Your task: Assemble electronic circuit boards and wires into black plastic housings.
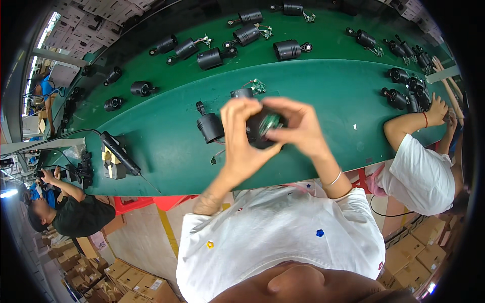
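Above the green bench mat (333, 121), my left hand (239, 139) and my right hand (300, 126) are closed around a black cylindrical housing (256, 132). A small green circuit board (270, 122) shows at the housing's open end, by my right thumb; motion blurs it, so I cannot tell how it is seated. Just left of my left hand lies another black housing (209, 127) with a ring-shaped bracket. Beyond my hands, partly covered by them, sits a further housing (241, 93) with a loose circuit board (257, 86) on wires.
A black electric screwdriver (120, 153) rests on a stand (112, 164) at left, its bit pointing toward the bench edge. Several black housings (209, 58) lie along the green far strip (202, 81). More are clustered by a co-worker's arm (414, 123) at right. Another person (76, 212) works at left.
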Available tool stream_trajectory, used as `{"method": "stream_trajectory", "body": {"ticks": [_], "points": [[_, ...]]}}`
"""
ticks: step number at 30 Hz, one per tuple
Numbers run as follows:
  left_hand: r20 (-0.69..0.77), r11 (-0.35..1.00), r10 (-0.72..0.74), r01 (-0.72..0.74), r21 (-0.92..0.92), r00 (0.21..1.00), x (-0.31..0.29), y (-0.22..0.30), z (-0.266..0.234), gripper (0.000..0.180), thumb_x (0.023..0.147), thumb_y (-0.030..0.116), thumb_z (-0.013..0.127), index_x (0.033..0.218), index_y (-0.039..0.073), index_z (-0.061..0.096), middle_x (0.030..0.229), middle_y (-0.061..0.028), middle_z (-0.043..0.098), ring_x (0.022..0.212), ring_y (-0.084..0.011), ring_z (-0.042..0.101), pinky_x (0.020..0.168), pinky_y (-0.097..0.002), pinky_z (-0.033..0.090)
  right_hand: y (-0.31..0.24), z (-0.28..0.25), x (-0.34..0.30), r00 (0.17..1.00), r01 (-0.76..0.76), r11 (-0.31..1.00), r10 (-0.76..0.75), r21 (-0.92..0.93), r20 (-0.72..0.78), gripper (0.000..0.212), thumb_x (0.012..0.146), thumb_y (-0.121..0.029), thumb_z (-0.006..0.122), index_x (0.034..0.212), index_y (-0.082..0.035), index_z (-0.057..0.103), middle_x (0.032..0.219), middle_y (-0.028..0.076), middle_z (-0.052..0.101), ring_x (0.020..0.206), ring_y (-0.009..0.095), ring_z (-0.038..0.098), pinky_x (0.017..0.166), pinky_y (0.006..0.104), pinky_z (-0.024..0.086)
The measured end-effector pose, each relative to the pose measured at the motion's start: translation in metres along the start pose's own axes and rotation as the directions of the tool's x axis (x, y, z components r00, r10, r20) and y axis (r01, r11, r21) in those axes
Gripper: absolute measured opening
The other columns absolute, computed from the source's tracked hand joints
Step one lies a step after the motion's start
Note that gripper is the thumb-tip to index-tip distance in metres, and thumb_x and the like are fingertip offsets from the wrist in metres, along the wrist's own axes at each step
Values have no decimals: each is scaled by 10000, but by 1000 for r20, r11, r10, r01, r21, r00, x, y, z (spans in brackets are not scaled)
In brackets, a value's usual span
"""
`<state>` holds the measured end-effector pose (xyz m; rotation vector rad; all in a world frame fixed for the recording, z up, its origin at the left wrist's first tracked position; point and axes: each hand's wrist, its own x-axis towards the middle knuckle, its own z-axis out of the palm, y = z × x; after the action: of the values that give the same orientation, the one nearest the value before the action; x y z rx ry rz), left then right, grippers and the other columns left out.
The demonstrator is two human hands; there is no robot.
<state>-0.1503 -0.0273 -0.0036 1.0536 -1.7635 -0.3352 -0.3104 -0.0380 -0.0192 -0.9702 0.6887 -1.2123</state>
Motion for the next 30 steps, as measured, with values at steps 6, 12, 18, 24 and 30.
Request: {"method": "stream_trajectory", "body": {"ticks": [6, 12, 18, 24, 30], "points": [[39, 924, -95, 73, 375, 995, 107, -168, -28, 520, 763, 126, 664, 1249, 33, 504, 1227, -148, 531, 1123, -321, 496, 976, -424, 416, -13, -141, 84, 489, -34, 355, -810, -934, -325, 538, 673, -54, 783, 1191, -29, 637, 1177, 112, 614, 1018, 249, 602, 892, 326, 502], [229, 623, -10, -173, 763, 973, 141, -329, -46, 511, 728, 42, 623, 1227, 61, 516, 1198, -143, 546, 1085, -337, 530, 924, -438, 459, 13, -243, 133, 509, -249, 89, -835, -964, -209, 552, 686, -96, 756, 1219, -60, 618, 1282, 110, 537, 1153, 302, 515, 950, 347, 471], [15, 565, -377, 217, 796, 926, 124, -276, -32, 537, 675, 22, 646, 1190, 61, 498, 1155, -140, 546, 1072, -341, 539, 881, -433, 484, 30, -252, 115, 554, -300, -44, -821, -953, -137, 571, 712, -105, 750, 1258, -71, 586, 1347, 124, 489, 1227, 316, 446, 990, 383, 444], [-226, 722, -153, 265, 640, 962, 103, -178, -50, 536, 647, 44, 679, 1141, 53, 471, 1069, -141, 573, 933, -347, 581, 786, -424, 507, 9, -202, 86, 461, -213, -56, -886, -975, -50, 531, 720, -74, 730, 1233, -69, 593, 1300, 149, 521, 1173, 300, 496, 954, 382, 466], [-122, 929, -248, 271, 250, 961, 36, -54, -48, 572, 604, 55, 679, 1129, 9, 459, 964, -159, 601, 781, -299, 598, 756, -373, 502, -18, -45, 25, 953, 254, 852, -301, -457, -32, 410, 832, 54, 615, 1236, -4, 587, 1151, 119, 627, 897, 166, 633, 831, 290, 529]]}}
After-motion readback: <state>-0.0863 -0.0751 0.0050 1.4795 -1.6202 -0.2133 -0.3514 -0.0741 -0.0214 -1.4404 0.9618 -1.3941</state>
